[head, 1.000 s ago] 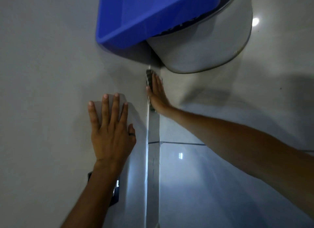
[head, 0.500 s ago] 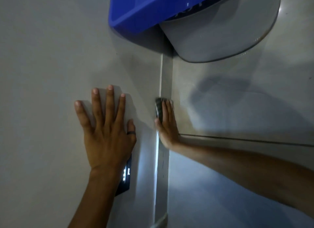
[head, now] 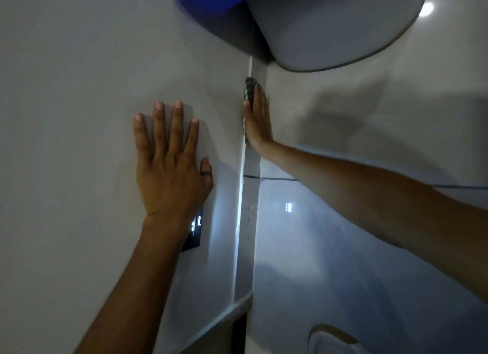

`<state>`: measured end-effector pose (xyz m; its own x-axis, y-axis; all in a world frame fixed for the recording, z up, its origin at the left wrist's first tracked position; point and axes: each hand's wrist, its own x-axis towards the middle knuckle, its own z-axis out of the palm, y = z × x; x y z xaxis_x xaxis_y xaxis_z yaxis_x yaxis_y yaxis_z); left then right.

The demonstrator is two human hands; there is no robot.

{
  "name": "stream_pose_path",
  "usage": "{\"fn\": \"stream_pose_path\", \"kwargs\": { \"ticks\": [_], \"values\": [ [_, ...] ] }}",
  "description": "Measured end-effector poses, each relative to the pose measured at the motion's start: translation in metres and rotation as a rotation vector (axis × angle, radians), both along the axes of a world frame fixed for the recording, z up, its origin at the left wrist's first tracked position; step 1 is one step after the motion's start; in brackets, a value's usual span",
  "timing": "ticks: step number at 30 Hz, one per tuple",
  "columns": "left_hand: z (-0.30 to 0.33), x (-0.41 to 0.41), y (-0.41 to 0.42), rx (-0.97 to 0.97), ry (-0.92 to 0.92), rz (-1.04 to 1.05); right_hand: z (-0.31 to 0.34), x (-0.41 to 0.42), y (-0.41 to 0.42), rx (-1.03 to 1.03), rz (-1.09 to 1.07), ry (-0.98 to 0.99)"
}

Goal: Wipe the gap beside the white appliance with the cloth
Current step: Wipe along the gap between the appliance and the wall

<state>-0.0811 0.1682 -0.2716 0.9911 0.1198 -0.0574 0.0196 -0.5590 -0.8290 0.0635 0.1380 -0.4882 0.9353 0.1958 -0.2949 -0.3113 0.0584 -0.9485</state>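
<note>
My right hand (head: 257, 121) is flat and edge-on in the gap (head: 248, 195) beside the white appliance (head: 79, 116), pressing the dark cloth (head: 249, 89) against its side; the cloth sits under my fingers and pokes out past the fingertips. The gap's long axis runs straight ahead of and behind this hand, so I judge the stroke must follow it. My left hand (head: 169, 166) is spread wide, empty, braced on the appliance face.

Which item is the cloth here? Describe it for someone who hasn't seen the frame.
Find the white appliance, then the narrow gap along its right edge. The cloth is the dark patterned wad under the right hand, the only dark textured thing among smooth pale surfaces.
</note>
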Motion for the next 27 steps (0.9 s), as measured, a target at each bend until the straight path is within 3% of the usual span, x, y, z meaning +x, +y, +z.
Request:
{"fn": "stream_pose_path", "kwargs": {
  "ticks": [8, 12, 15, 20, 27],
  "values": [
    [0.009, -0.030, 0.002, -0.049, 0.090, -0.012, -0.010, -0.227, -0.012, -0.011, 0.162, -0.002],
    [0.011, -0.032, 0.001, -0.068, 0.108, -0.003, -0.038, -0.347, -0.032, -0.049, 0.544, -0.004],
    [0.010, -0.029, 0.001, -0.032, 0.107, -0.007, -0.054, -0.390, -0.043, -0.018, 0.709, -0.043],
    [0.009, -0.028, 0.003, -0.002, 0.110, -0.015, -0.037, -0.340, -0.038, -0.025, 0.631, -0.057],
    [0.005, -0.023, -0.001, 0.018, 0.100, 0.024, -0.017, -0.124, -0.009, -0.042, 0.256, -0.096]
  ]
}}
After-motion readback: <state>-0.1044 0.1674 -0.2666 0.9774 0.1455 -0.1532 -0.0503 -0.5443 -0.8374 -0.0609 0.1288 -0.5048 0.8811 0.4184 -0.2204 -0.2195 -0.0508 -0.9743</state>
